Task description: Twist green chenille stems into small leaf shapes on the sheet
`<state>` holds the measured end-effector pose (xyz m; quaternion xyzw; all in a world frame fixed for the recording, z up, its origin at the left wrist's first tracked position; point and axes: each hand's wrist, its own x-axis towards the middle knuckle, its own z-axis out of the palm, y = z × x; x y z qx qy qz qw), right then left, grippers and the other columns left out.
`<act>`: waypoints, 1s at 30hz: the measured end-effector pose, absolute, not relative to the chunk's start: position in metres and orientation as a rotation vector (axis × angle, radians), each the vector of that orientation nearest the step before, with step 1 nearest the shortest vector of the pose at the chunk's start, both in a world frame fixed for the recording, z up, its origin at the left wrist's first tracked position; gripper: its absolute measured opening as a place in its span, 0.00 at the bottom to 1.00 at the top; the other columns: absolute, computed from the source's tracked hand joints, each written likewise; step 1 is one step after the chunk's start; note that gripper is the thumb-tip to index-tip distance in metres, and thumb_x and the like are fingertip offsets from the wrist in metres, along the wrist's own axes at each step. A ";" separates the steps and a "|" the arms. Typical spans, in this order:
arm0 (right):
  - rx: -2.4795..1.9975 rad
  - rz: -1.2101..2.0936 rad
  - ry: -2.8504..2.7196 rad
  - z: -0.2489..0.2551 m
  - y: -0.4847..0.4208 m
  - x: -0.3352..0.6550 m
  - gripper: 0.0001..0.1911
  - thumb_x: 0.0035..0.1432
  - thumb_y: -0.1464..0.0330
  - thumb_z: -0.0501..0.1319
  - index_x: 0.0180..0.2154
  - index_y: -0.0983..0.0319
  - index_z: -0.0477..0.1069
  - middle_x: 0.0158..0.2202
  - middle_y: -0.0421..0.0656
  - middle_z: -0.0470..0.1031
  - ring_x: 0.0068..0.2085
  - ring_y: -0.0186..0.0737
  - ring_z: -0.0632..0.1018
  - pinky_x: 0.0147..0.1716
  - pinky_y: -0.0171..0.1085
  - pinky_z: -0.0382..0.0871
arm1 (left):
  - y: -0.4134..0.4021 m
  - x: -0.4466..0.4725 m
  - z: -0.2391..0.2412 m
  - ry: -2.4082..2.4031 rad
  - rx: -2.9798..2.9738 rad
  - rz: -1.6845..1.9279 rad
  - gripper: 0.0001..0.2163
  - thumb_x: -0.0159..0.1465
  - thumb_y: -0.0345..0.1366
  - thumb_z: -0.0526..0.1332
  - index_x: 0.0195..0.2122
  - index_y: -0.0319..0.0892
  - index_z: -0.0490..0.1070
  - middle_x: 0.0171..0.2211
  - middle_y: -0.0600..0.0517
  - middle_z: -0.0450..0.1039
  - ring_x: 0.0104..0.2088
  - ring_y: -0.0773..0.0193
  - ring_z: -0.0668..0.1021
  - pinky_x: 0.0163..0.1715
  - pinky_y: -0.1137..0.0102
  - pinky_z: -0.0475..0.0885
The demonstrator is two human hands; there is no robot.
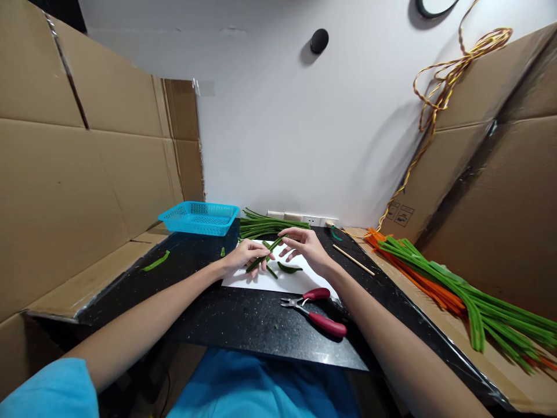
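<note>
Dark green pipe cleaners [272, 248] are pinched between the fingers of my left hand [246, 255], slanting up to the right. At their upper end my right hand [307, 248] has its thumb and index finger closed around the tip, its other fingers loosely curled. Beneath both hands lies a white sheet of paper [243, 281]. A bent dark green fuzzy piece [289, 268] rests on it, just below my right fingers. Nearer to me, pliers with red handles [319, 313] lie on the black tabletop, their handles sprung apart.
A blue basket [200, 219] stands at the back left. Behind the paper is a bundle of green stems [265, 223]. A wooden stick [353, 259] lies to the right, with green strips [474, 290] and orange strips [435, 290] beyond. Cardboard walls [108, 162] flank the table.
</note>
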<state>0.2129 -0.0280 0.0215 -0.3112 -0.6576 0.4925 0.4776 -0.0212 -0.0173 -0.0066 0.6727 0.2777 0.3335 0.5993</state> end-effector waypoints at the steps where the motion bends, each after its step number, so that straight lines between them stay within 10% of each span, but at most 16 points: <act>1: -0.761 1.202 -1.606 0.021 -0.028 0.213 0.25 0.51 0.55 0.76 0.44 0.64 0.78 0.36 0.46 0.82 0.30 0.44 0.85 0.23 0.35 0.78 | -0.017 -0.021 -0.007 0.642 1.558 0.767 0.21 0.63 0.49 0.71 0.40 0.30 0.81 0.25 0.44 0.80 0.13 0.67 0.75 0.12 0.75 0.65; 22: -0.785 1.112 -1.722 0.015 -0.027 0.209 0.22 0.54 0.54 0.74 0.40 0.65 0.80 0.32 0.45 0.81 0.26 0.39 0.82 0.21 0.33 0.76 | -0.022 -0.016 -0.004 0.766 1.594 0.973 0.28 0.60 0.51 0.74 0.51 0.32 0.77 0.21 0.52 0.77 0.12 0.71 0.70 0.10 0.77 0.57; 30: -0.789 0.983 -1.603 0.013 -0.017 0.212 0.23 0.52 0.52 0.74 0.40 0.64 0.78 0.33 0.46 0.81 0.25 0.40 0.82 0.19 0.34 0.76 | -0.022 -0.017 -0.003 0.737 1.589 0.930 0.25 0.62 0.56 0.69 0.39 0.32 0.78 0.21 0.52 0.74 0.12 0.72 0.70 0.10 0.78 0.56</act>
